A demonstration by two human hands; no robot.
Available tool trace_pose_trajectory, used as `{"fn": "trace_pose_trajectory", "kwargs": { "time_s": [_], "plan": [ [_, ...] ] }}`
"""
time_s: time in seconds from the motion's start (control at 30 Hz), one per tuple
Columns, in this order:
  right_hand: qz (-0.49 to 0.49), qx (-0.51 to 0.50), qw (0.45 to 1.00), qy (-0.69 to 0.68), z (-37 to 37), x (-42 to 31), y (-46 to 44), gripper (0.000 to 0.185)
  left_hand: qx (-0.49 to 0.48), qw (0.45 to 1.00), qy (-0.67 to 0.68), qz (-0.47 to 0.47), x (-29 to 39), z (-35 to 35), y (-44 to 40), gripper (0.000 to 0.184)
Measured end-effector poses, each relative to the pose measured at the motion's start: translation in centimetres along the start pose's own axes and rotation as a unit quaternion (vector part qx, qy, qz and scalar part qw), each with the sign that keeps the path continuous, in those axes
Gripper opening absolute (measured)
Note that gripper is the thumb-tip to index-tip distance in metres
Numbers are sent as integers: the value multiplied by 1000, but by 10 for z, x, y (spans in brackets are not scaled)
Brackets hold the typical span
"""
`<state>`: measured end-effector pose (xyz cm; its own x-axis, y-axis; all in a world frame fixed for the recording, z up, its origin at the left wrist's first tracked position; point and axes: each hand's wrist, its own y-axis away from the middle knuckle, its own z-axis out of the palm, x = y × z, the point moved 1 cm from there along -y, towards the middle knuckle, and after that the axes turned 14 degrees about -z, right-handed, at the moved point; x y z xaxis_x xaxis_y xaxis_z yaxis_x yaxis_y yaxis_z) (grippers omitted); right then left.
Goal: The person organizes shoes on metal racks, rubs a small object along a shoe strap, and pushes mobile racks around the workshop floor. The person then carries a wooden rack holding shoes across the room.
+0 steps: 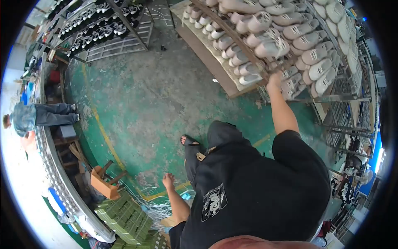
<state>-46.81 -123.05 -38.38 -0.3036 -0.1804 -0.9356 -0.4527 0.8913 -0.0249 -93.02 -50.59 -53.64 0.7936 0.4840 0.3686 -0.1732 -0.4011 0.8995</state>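
My right hand [274, 81] reaches out at the right and is closed around the corner of a brown rack frame [259, 64]. Rows of pale beige shoes [271, 47] fill that shoe rack just beyond my fingers. My left hand [168, 180] hangs low at my other side, fingers loosely bent and apart, holding nothing. Below it lie pale strapping strips [159, 209] and stacked green boxes [126, 218].
A metal rack [120, 47] of dark shoes stands at the far left. Another person [39, 118] stands by a long conveyor bench [56, 174]. An orange-brown box [103, 182] sits near the green boxes. Yellow lines [105, 139] mark the green floor [137, 103].
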Motion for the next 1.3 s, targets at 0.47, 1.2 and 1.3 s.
{"fn": "trace_pose_trajectory", "kwargs": {
  "time_s": [0.47, 1.2, 1.3],
  "plan": [
    [69, 36, 988, 133, -5, -48, 5, 70, 28, 987, -156, 22, 344, 49, -37, 38],
    [156, 196, 931, 266, 64, -80, 325, 47, 148, 468, -503, 711, 1022, 678, 70, 42],
    [254, 130, 919, 271, 109, -40, 478, 50, 130, 484, -498, 707, 1024, 700, 76, 44]
  ]
}}
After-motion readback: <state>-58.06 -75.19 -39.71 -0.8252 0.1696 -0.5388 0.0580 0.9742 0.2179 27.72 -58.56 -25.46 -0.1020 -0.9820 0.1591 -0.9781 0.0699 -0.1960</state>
